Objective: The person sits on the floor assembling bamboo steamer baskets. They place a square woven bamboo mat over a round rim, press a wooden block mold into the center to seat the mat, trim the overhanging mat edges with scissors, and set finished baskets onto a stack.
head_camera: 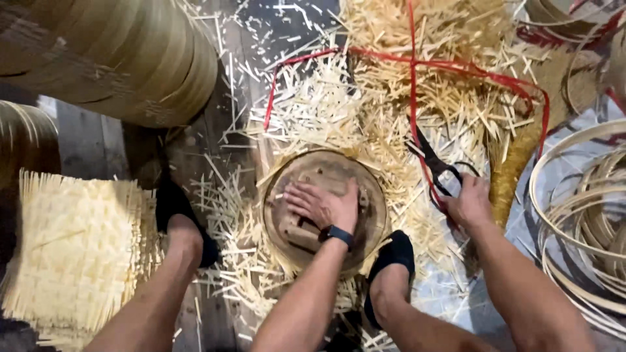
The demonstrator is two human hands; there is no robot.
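Pressing spread fingers of the left hand (pixel 324 205) on a round wooden form (pixel 324 207), right hand (pixel 468 203) gripping black shears (pixel 435 166) at two o'clock; bamboo trimmings (pixel 365 111) already litter the floor, a woven mat (pixel 78 251) untrimmed at nine

From my remote seat, my left hand (pixel 324 206) covers the middle of the round wooden mould (pixel 326 208), so I cannot read its surface there. The shears (pixel 435 171) vanish into my right hand (pixel 468 203); their handles are mostly hidden. The stacked hoops (pixel 111 52) run off the top-left edge, the loose rings (pixel 580 215) off the right. The woven mat (pixel 78 251) is cut at the left. Floorboards lie buried under splints (pixel 365 111).
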